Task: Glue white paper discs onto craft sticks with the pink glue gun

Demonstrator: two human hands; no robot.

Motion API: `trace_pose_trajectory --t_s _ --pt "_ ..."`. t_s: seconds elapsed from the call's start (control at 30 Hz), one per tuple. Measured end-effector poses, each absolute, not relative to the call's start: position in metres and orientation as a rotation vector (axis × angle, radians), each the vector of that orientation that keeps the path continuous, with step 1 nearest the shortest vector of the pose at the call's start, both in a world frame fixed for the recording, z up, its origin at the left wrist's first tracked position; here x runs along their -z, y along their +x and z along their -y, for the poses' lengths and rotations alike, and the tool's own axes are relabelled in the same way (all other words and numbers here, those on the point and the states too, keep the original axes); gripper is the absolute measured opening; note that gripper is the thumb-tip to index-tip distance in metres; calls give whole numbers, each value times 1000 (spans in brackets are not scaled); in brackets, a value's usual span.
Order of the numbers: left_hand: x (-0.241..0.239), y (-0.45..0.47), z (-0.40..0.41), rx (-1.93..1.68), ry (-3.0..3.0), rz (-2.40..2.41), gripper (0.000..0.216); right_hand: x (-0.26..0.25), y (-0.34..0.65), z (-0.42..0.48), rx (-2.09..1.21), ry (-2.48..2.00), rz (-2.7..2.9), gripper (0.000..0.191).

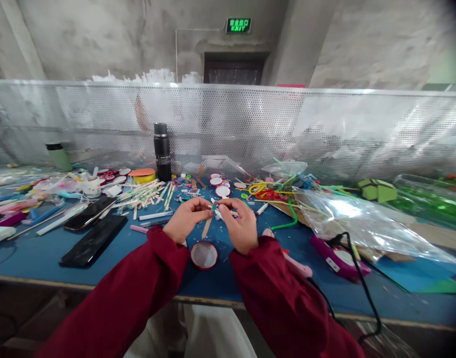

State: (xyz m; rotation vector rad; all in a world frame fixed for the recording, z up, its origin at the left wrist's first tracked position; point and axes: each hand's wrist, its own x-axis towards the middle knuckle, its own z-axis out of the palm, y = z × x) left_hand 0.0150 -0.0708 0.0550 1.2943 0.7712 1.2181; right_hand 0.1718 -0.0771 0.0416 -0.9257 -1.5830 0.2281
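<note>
My left hand (189, 219) and my right hand (238, 223) meet above the middle of the blue table, fingertips pinched close together. Between them is a small teal and white piece (214, 208), too small to name. The fingers of both hands are closed on it. Below, near the table edge, lies a round red-rimmed lid (204, 255). A wooden craft stick (206, 227) rests just behind that lid. Beside my right forearm is a pink glue gun (298, 263), partly hidden by the sleeve.
Two dark phones (94, 240) lie at left, near a heap of craft sticks (146, 194). A black bottle (162, 151) stands at the back. Pipe cleaners (267, 190), a clear plastic bag (354, 219) and a purple box (340, 258) with a black cable occupy the right.
</note>
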Motion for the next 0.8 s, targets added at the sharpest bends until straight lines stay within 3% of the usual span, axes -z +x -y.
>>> trace_pose_trajectory --t_s 0.2,0.8 --pt "-54 16 69 -1236 1458 -803 37 -40 171 70 -581 -967 1571 22" --pt "-52 15 66 -1219 1485 -858 36 -33 168 65 -661 -975 1501 20"
